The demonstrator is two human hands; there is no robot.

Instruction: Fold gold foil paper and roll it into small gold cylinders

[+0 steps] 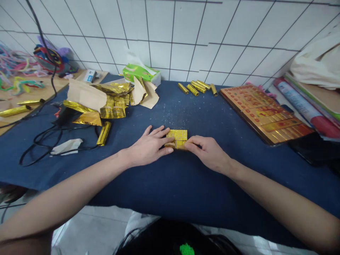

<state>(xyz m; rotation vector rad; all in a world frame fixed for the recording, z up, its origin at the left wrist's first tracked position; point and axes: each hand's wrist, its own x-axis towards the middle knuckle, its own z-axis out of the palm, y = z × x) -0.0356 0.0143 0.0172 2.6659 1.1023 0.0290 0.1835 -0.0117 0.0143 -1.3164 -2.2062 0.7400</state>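
A small piece of folded gold foil paper [178,135] lies on the dark blue cloth in front of me. It has creased flaps, and a rolled or folded edge shows at its lower left. My left hand [150,144] rests flat on its left side, fingers stretched and spread, the index finger and thumb by that edge. At the lower right corner, my right hand [205,150] has its thumb and fingers closed in a pinch on the paper. The fingertips partly cover both sides of it.
Several gold paper rolls [198,86] lie near the wall. Crumpled gold paper [114,106] and a green tissue pack [142,72] are at the back left, with a black cable [39,136] nearby. A flat orange-gold box [265,111] lies at the right.
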